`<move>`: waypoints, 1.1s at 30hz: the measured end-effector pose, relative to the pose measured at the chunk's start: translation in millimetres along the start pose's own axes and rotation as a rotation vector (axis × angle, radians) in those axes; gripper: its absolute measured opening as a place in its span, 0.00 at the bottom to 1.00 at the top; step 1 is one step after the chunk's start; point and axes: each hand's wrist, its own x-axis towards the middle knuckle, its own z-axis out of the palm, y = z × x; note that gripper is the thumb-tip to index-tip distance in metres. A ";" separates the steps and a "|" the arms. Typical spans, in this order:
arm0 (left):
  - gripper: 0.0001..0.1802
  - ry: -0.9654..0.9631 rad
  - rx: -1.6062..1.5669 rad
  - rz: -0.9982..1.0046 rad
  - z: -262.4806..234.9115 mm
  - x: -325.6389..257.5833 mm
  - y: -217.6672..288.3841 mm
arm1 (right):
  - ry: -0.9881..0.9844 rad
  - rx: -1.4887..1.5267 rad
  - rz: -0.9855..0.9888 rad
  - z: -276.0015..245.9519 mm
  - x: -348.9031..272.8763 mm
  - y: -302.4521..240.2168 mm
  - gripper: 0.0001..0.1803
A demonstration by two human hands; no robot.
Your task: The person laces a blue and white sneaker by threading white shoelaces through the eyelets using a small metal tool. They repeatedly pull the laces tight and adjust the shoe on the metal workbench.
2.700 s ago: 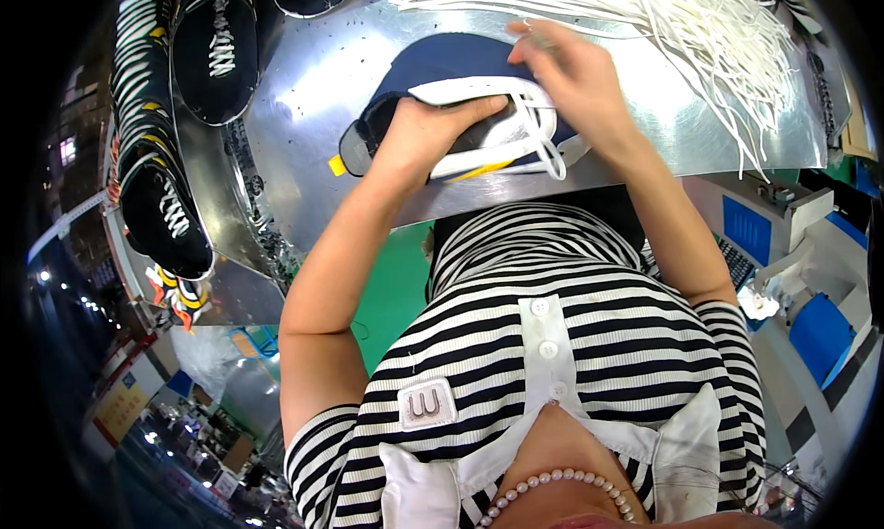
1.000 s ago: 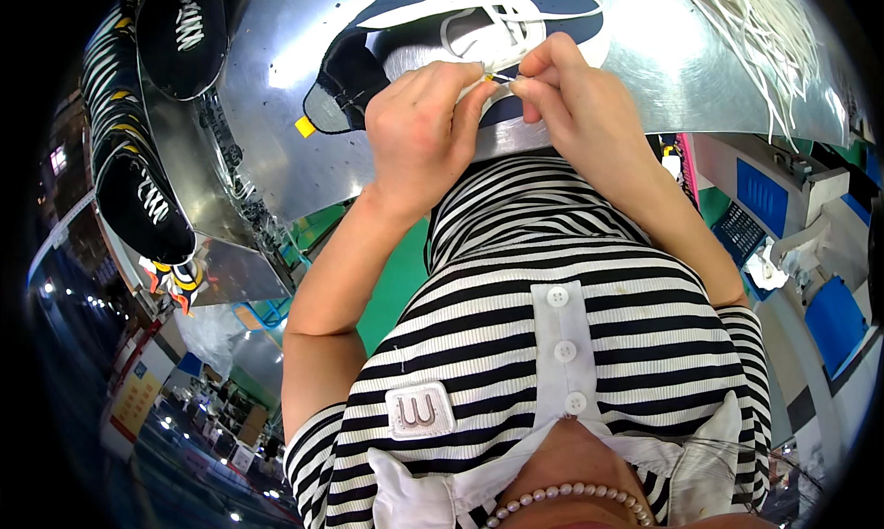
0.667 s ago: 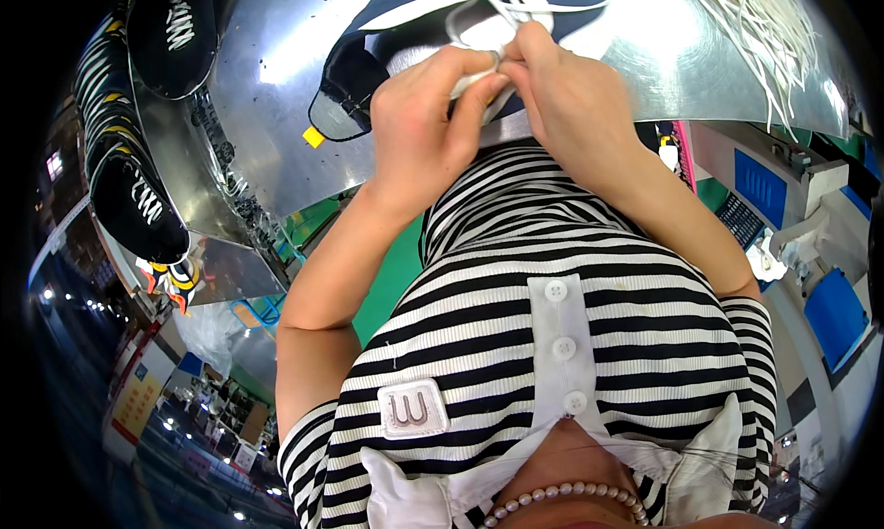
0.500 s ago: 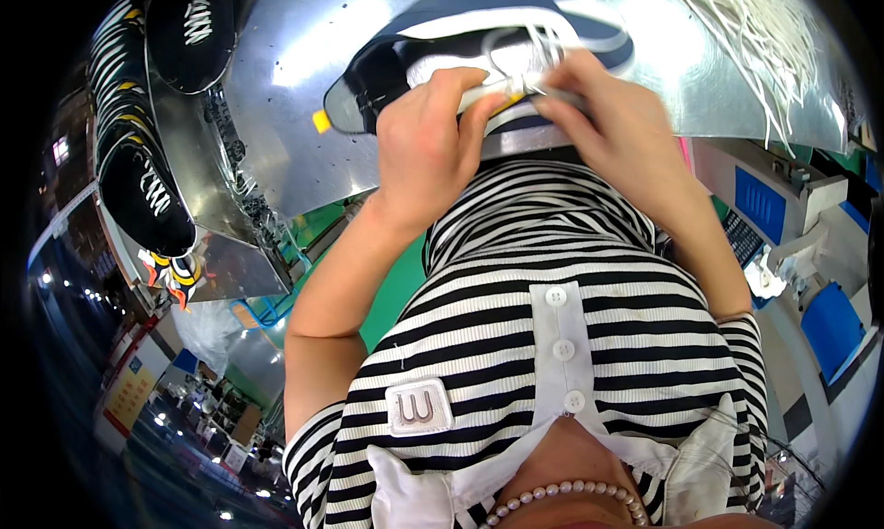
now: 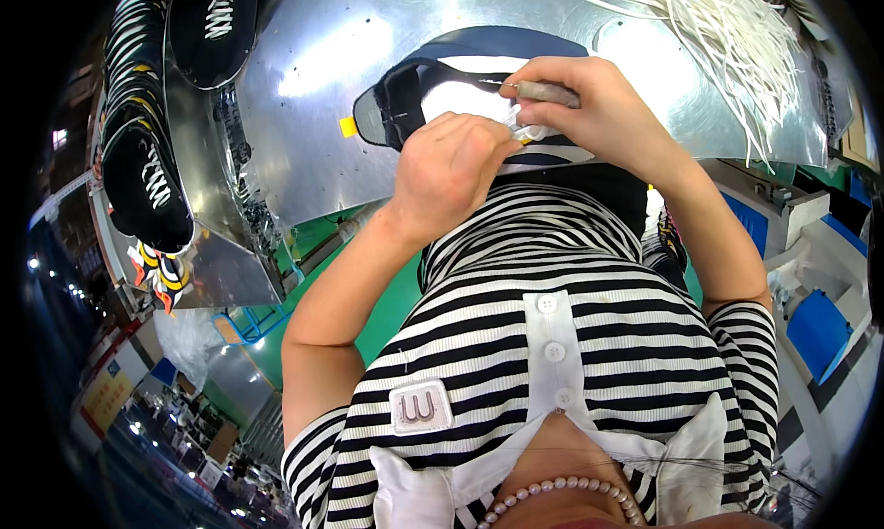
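Observation:
A dark navy shoe [image 5: 516,43] with white stripes lies on the metal table, its heel to the left with a yellow tab. My left hand [image 5: 451,170] is closed at the near side of the shoe's opening, its fingers pinching white shoelace [image 5: 514,119]. My right hand [image 5: 612,115] is closed over the shoe's front part. Between its thumb and fingers is a hook tool [image 5: 550,93] with a grey wrapped handle; its thin metal tip points left over the opening. My hands hide much of the lacing.
The shiny metal table [image 5: 313,151] holds a heap of loose white shoelaces [image 5: 727,59] at the far right. On the left, black laced shoes [image 5: 147,188] stand in a packed row, with another black shoe [image 5: 214,27] beside them. A blue stool [image 5: 249,326] is below the table's left side.
My right hand, blurred while pulling at the lace before, now holds the hook tool levelly over the shoe. The raised lace loops have come down. Hands and shoe appear slightly lower and to the right.

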 end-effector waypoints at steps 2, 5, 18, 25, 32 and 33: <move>0.19 -0.048 -0.004 -0.046 -1.7 1.0 1.2 | 0.137 0.419 0.033 -4.1 1.2 -8.7 0.10; 0.17 -0.117 0.020 -0.163 -8.1 3.7 6.2 | 0.277 0.402 -0.092 -47.4 5.7 -23.4 0.11; 0.17 0.172 -0.119 -0.769 4.7 24.9 1.9 | 0.154 0.513 0.145 14.2 16.2 8.8 0.09; 0.16 0.236 -0.118 -0.755 8.6 16.4 4.7 | 0.272 0.172 0.062 6.5 -15.6 -6.2 0.12; 0.16 0.247 -0.131 -0.744 10.5 15.9 6.5 | 0.234 -0.102 -0.023 8.5 -19.3 -2.5 0.08; 0.16 0.245 -0.130 -0.742 10.7 15.5 6.4 | 0.233 -0.121 -0.045 8.6 -17.7 -1.6 0.08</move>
